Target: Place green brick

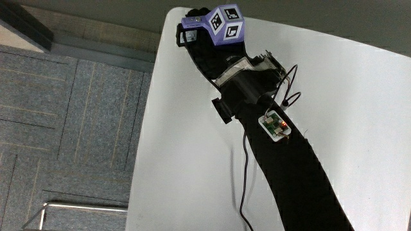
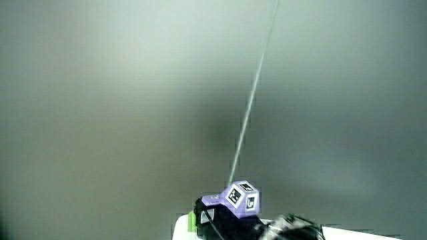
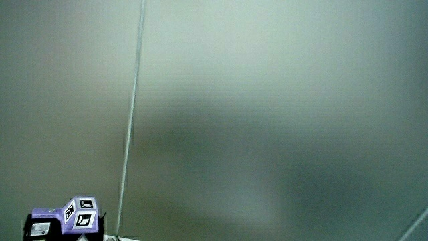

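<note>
Where the white tabletop (image 1: 334,90) rounds off at its corner, we see the hands (image 1: 209,45), a single black glove, reaching out over the edge, with the forearm (image 1: 289,173) running back toward five o'clock across the bare surface. The patterned cube (image 1: 225,24) sits on the back of the glove, purple with black-and-white markers, and it shows in both side views too (image 2: 241,199) (image 3: 80,214). A small circuit board (image 1: 275,126) with a lit red point lies on the forearm, and a thin black cable (image 1: 244,179) trails from it toward six o'clock. In a side view, the green brick (image 2: 192,220) shows as a sliver of green at the glove's fingertip end, touching it at the tabletop's corner. We cannot tell whether the fingers are clenched or released. Otherwise the side views show only a pale wall.
</note>
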A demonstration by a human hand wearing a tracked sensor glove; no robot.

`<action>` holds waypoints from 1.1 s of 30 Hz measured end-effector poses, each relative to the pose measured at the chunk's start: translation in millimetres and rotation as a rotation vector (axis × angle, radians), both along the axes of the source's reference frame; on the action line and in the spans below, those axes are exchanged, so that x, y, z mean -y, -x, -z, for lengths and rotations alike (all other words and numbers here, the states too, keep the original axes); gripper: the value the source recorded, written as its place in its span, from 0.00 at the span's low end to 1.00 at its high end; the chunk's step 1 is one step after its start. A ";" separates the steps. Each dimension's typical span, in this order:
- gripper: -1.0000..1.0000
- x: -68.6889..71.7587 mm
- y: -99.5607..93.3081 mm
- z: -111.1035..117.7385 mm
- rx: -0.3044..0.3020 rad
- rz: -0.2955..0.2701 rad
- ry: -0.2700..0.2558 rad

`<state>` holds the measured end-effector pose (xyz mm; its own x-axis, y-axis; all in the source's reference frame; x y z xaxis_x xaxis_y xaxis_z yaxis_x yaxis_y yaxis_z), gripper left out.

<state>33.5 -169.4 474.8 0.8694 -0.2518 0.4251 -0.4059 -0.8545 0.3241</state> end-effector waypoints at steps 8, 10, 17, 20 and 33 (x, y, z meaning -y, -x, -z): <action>0.23 -0.1 -4.4 -11.7 -0.012 0.016 0.065; 0.18 -3.0 -4.8 -12.1 -0.016 0.009 0.080; 0.02 -6.7 -9.9 -23.1 -0.008 0.002 0.074; 0.00 -6.8 -11.9 -24.9 -0.013 0.004 0.071; 0.00 -20.1 -20.9 -26.0 0.046 0.035 0.021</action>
<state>54.4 -149.2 500.8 0.8397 -0.2722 0.4700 -0.4501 -0.8330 0.3217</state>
